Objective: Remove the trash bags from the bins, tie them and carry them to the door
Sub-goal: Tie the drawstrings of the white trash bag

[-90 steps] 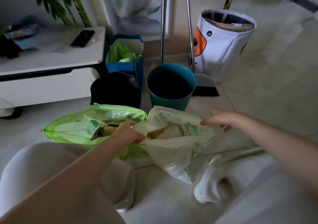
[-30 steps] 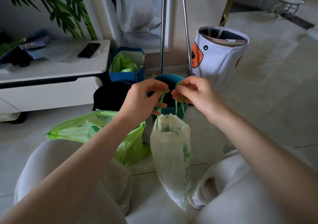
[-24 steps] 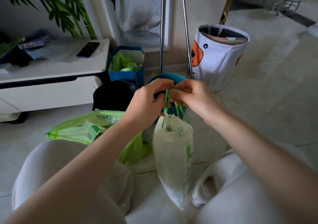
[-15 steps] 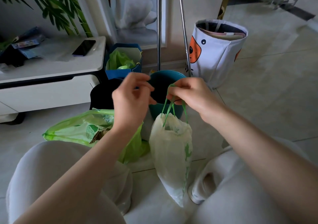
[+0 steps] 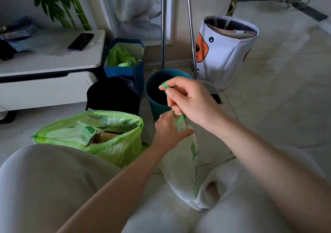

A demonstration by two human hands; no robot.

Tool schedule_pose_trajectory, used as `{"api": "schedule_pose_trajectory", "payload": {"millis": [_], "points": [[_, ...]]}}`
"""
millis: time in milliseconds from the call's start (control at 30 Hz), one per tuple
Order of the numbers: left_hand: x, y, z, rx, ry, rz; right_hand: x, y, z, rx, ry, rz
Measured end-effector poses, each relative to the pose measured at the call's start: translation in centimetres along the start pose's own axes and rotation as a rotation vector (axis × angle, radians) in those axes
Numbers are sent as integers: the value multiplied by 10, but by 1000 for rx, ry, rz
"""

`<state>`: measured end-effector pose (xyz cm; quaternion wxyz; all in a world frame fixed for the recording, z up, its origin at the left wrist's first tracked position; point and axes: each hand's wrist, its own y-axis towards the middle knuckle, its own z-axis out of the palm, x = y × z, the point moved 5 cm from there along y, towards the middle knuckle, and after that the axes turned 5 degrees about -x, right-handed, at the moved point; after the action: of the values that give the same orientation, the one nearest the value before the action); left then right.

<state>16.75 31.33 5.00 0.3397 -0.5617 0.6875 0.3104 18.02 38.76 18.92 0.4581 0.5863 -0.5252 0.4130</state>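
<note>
A whitish trash bag (image 5: 180, 170) with green print stands on the floor between my knees, its mouth gathered shut. My right hand (image 5: 191, 100) is raised above it, pinching the bag's green drawstring (image 5: 180, 120) taut. My left hand (image 5: 167, 130) grips the bag's gathered neck just below. To the left a green trash bag (image 5: 114, 143) lies open on the floor with cardboard showing inside. Behind my hands a teal bin (image 5: 154, 96) stands without a bag, next to a dark bin (image 5: 112, 95).
A blue paper bag (image 5: 136, 71) holding green plastic stands against the wall. A white fabric basket (image 5: 225, 53) with an orange face is at the back right, behind two metal poles (image 5: 191, 36). A low white cabinet (image 5: 44, 82) carries a phone (image 5: 80, 41). Tiled floor stretches right.
The bag's mouth went from held wide open to drawn shut. In the last half second my left hand dropped from the drawstring to the bag's neck, while my right hand kept the string raised.
</note>
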Motion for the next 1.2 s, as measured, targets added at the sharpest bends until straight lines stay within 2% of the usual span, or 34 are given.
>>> {"api": "schedule_pose_trajectory", "payload": {"millis": [233, 333, 500, 567, 667, 733, 833, 1000, 1200], "points": [[20, 8, 4, -183, 28, 54, -1, 9, -22, -157, 346, 59], [29, 6, -4, -240, 66, 114, 0, 11, -25, -146, 380, 68], [46, 6, -9, -259, 138, 78, 2, 9, -19, -107, 371, 57], [48, 7, -9, -185, 184, 46, 0, 10, -16, -94, 365, 76], [51, 10, -8, 45, 221, -70, -3, 13, -12, -39, 443, 133], [47, 11, -15, 170, 232, -90, -4, 14, -10, -4, 455, 139], [30, 11, -30, 313, 200, -27, -3, 14, -10, 10, 442, 126], [7, 13, -63, 339, 135, -28, -5, 14, -11, -57, 479, 133], [16, 19, -77, 257, 88, -8, -10, 14, -12, -119, 523, 143]]}}
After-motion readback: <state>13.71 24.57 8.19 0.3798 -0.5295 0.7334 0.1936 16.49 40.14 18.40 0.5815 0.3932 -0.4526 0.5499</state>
